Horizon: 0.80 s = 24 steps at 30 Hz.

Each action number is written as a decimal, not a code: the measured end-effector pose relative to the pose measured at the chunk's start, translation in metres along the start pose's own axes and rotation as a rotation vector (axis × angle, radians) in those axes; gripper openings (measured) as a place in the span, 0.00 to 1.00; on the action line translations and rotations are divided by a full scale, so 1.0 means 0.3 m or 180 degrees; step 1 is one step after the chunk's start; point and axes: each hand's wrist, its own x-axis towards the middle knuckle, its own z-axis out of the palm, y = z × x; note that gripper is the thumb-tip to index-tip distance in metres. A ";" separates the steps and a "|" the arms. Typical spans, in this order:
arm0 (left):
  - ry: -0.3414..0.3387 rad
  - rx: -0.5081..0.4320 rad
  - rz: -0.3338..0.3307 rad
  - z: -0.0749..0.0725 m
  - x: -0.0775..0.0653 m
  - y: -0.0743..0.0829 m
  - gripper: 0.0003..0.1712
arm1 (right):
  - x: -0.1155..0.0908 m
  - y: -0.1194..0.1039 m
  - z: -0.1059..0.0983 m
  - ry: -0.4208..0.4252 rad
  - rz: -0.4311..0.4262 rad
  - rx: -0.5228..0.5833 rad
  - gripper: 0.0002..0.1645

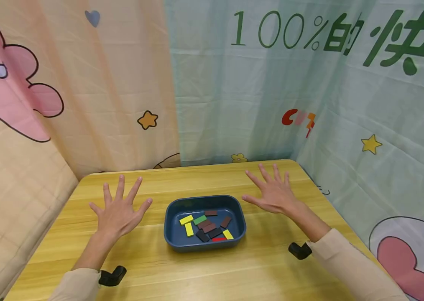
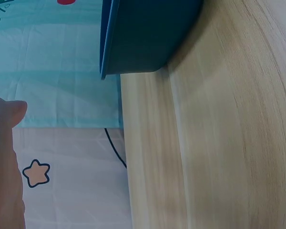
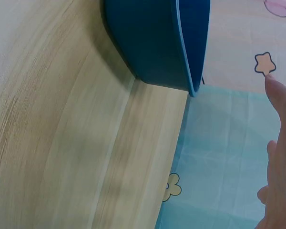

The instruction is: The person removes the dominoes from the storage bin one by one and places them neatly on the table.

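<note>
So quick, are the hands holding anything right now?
Left hand: open, spread wide, holding nothing.
Right hand: open too, holding nothing.

I see a makeshift curtained-off corner, judging by the cartoon-printed fabric hanging around the wood-grain table.

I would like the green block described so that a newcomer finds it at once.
On the wooden table, between the left hand and the right hand, stands a dark blue tray. Inside, the green block lies between a yellow block on its left and brown blocks on its right. It alone is green.
</note>
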 end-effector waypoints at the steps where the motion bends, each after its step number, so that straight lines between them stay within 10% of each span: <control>1: -0.0008 0.0003 -0.0007 -0.001 -0.001 0.000 0.48 | 0.001 -0.002 0.001 -0.0013 0.0000 0.0015 0.55; 24: 0.0030 0.0017 0.0031 -0.002 0.003 0.018 0.48 | 0.024 -0.048 -0.027 -0.0046 -0.0151 0.0074 0.54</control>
